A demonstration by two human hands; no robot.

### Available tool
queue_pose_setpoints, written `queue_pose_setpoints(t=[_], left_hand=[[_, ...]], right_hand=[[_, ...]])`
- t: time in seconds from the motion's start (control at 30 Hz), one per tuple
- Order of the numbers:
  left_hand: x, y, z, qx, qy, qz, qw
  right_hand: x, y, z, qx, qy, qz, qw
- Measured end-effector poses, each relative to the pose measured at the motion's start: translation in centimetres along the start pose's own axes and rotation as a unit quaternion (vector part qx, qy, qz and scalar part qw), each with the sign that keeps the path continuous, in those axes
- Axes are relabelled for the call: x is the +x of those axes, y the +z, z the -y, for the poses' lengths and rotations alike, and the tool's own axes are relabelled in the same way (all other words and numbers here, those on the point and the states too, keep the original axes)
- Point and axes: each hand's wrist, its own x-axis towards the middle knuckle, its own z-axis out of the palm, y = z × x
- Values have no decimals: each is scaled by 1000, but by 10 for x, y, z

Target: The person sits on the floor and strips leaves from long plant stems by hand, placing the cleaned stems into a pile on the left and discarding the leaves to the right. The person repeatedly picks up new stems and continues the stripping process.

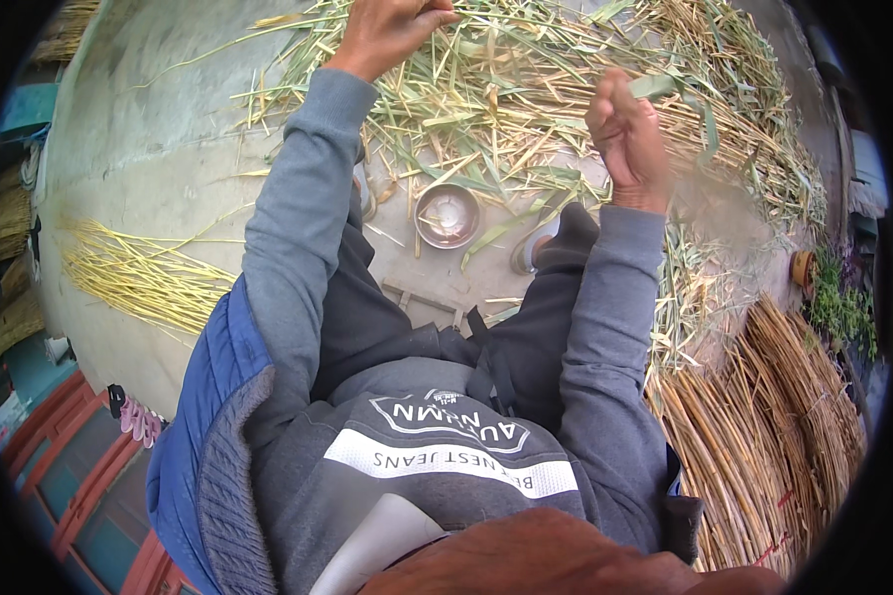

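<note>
My left hand (392,35) is raised at the top of the view, its fingers pinched closed. A thin green stalk (208,55) runs to it from the left, and its far end is cut off from view. To the right, my right hand (625,144) is lifted above the heap, fingers curled together. A flat green leaf strip (655,86) sticks out at its fingertips and appears gripped there. Beneath both hands lies a loose heap of cut stalks and leaves (506,84), green and straw-coloured.
A metal bowl (423,216) stands on the concrete floor between my feet. Peeled yellow stalks (154,283) lie fanned out at the left. Thick bundles of dry stalks (734,466) stand by my right side. A low wooden frame (422,297) is between my knees; a potted plant (843,297) is at far right.
</note>
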Motion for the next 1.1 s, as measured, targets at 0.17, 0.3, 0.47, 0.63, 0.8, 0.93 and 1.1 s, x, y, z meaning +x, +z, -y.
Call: queue_pose_setpoints(t=[0.17, 0.3, 0.47, 0.63, 0.8, 0.93, 1.1], left_hand=[[-7, 5, -2, -42, 31, 35, 998], [-11, 9, -12, -24, -34, 130, 991], [-12, 35, -34, -14, 26, 64, 998], [-19, 49, -41, -157, -101, 39, 982], [-10, 32, -26, -351, -360, -93, 860], [-9, -5, 2, -26, -129, -120, 984], [-22, 4, 5, 123, 23, 70, 990]], right_hand=[[18, -8, -17, -8, -1, -170, 985], [20, 0, -20, -120, -80, -145, 979], [20, 14, -27, -137, -98, -144, 975], [20, 17, -31, -146, -108, -143, 973], [22, 12, -27, -170, -128, -171, 962], [21, 4, -18, -185, -135, -178, 957], [21, 3, -18, -196, -128, -184, 955]])
